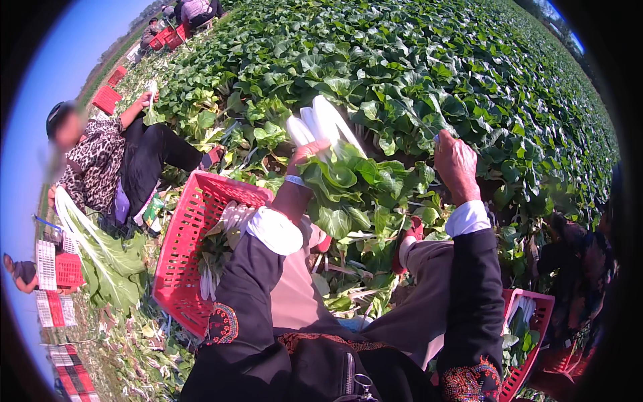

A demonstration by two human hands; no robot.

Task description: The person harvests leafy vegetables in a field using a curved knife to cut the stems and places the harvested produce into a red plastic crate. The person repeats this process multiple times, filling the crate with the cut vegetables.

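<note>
My left hand (pixel 307 153) grips a bunch of pak choi (pixel 331 125) by its stems. The thick white stalks point up and away from me, and the green leaves hang down over my wrist. To the right, my right hand (pixel 456 163) is closed around a slim tool, whose bluish end (pixel 436 138) shows at the fingers. Most of the tool is hidden by the fist or lost against the leaves, so I cannot tell its exact kind. This hand is apart from the bunch, above the edge of the growing crop.
A red plastic crate (pixel 173 261) holding pak choi stands at my left; another red crate (pixel 540 316) with pak choi is at my right. Leafy rows (pixel 427 60) spread ahead. A seated person (pixel 100 156) at left holds pak choi. Trimmed leaves (pixel 346 296) litter the ground.
</note>
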